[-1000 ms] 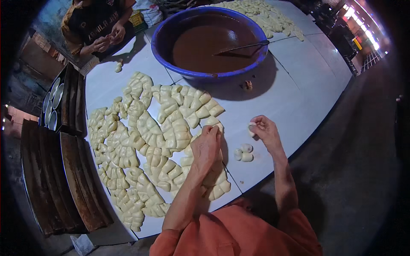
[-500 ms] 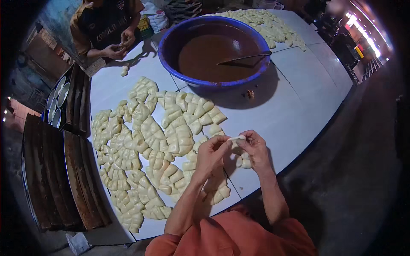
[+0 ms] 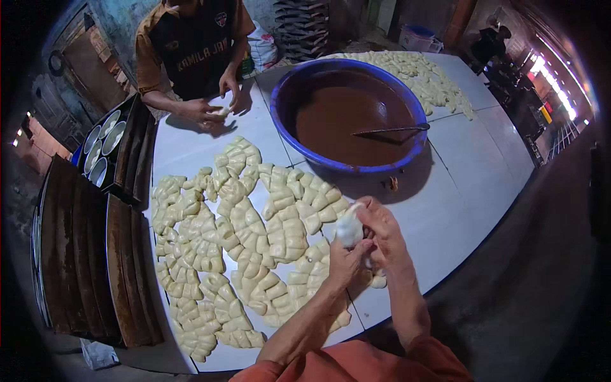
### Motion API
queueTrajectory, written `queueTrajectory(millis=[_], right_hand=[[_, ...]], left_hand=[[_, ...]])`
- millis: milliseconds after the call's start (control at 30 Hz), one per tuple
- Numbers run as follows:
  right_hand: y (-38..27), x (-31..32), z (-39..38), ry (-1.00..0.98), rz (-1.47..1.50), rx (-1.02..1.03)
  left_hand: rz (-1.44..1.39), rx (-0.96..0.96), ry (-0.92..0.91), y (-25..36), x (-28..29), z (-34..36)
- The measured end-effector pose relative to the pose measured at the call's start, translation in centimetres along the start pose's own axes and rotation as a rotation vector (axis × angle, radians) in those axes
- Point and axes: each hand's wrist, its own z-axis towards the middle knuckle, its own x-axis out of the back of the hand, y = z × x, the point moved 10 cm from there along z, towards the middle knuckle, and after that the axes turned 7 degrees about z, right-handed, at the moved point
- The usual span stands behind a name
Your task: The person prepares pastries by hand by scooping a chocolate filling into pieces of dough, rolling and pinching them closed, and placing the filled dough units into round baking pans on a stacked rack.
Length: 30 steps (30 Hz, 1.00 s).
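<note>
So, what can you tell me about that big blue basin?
The blue basin is wide, round and open, plastic by its look, with a dark smear on its near rim. It stands upright on the white table, holding smooth-looking brown contents below the rim. A dark, stick-like tool slants out of them, resting on the right rim.

Over left, long brown trays point(image 3: 67, 254) crowded in, round tins point(image 3: 114, 137) grouped just beyond! At the back, a white sack point(image 3: 262, 47) sat near a dark stack point(image 3: 303, 28); far right, bright light point(image 3: 555, 89) glared beside dark equipment point(image 3: 491, 49).
</note>
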Motion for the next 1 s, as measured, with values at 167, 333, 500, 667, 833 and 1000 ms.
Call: queueTrajectory(millis=[167,333,500,667,833,1000], right_hand=[[-10.8,-0.2,9.1,0.068,-0.515,0.284],[-7.7,1.9,18.0,-0.099,-1.721,0.061],[-5.9,1.3,17.6,-0.243,-1.709,-0.071],[-6.7,0.5,15.3,-0.131,-0.744,-0.163],[-5.6,0.5,8.8,-0.062,-0.276,-0.037],[-2.5,5.1,3.4,0.067,-0.067,0.082]], left_hand=[[-0.042,0.340,0.107,0.0,2.5,-0.2],[0.281,0.373,0.087,1.9,5.2,-0.2],[0.334,0.443,0.076,0.0,7.1,-1.4],[0.319,0.338,0.028,0.8,5.6,1.0],[-0.088,0.347,0.029,1.5,0.7,4.7],[-0.334,0.465,-0.023,-1.0,-0.3,2.5]])
